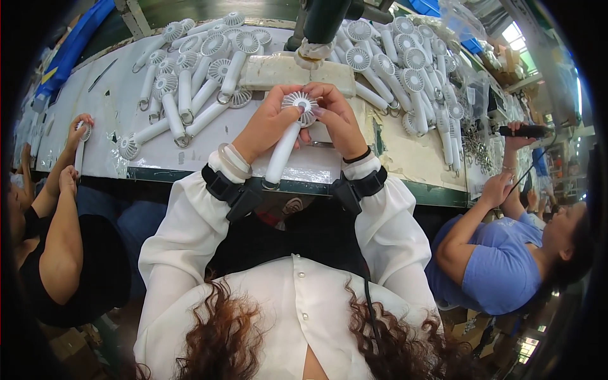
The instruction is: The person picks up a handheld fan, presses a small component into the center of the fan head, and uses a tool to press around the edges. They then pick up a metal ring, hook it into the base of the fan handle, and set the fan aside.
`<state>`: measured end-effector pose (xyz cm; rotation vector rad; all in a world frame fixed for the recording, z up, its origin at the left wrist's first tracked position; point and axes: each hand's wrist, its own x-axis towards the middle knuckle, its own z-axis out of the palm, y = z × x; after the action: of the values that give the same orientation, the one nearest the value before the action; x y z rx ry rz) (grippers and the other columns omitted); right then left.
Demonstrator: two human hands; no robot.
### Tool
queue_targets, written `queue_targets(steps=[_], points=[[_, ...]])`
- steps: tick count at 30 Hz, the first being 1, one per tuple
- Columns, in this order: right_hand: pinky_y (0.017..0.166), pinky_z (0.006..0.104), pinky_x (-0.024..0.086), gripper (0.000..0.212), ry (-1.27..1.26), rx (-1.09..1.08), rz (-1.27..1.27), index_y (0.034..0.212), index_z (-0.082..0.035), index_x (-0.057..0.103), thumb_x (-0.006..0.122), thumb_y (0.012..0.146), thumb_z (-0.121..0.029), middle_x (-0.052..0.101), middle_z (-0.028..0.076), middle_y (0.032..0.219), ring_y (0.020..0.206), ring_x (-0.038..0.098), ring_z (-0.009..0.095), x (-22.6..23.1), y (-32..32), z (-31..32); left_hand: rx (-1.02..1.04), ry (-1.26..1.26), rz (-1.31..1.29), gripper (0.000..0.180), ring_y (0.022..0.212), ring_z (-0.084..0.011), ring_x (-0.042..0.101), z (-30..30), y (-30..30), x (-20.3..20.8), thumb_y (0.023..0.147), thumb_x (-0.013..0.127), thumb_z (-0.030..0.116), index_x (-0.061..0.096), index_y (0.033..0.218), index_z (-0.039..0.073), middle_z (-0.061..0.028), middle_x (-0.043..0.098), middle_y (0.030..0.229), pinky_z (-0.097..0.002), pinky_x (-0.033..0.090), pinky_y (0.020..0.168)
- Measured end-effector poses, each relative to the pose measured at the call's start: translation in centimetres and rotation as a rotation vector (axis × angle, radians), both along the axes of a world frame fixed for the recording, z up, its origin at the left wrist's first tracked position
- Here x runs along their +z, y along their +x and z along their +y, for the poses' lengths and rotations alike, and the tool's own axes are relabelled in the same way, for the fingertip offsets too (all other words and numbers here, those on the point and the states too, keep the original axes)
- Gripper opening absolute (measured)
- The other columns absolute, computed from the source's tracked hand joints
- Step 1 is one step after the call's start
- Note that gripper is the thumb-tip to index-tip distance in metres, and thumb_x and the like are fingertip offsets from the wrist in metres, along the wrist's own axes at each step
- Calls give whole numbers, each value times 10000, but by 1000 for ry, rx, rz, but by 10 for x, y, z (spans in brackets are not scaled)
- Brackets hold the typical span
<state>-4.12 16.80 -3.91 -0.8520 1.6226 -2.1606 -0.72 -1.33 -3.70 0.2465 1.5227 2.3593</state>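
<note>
A white handheld fan (283, 154) with a round slatted head is held between my hands, its handle slanting down toward me over the table's front edge. My left hand (267, 130) is closed around the left of the fan's head, thumb on the middle of the grille. My right hand (341, 121) is closed at the right rim of the same head, fingertips gripping its edge. A small ring shows at the handle's lower end. Just beyond my hands lies a pale block (261, 73), beneath a dark green machine head (324, 24) with a wrapped tip.
Many similar fans lie in a left heap (183, 95) and a right heap (415, 82). Metal clips (480, 152) lie at the right. A thin tool (102, 74) rests far left. Co-workers sit either side; the right one holds a black corded tool (527, 131).
</note>
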Motion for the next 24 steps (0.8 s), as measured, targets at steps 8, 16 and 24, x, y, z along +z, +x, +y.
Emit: queue_targets(steps=[8,16,24], points=[[981,290,371,216,21,-35,102,1149,-72,498,537,937,-51,456,62,1245,1126,474,144,-4,2,-5,16,-56,40,428,649,-189,656,-1,-2,-4,932,491,83,316,1322,54,-129,591,949,-303,555,515],[960,286,384,224,70,-94,180,1113,-51,574,549,894,-8,497,64,1216,1079,505,151,-1,-1,-2,-14,-53,51,453,711,-197,669,-1,2,0,938,458,97,283,1355,65,-135,585,1005,-303,567,546],[912,293,409,209,294,-261,508,1056,-33,639,603,851,-9,587,95,1132,1019,541,169,6,-4,9,-68,-35,11,456,785,-234,676,-3,1,4,962,390,138,251,1390,66,-158,585,1051,-327,581,594]])
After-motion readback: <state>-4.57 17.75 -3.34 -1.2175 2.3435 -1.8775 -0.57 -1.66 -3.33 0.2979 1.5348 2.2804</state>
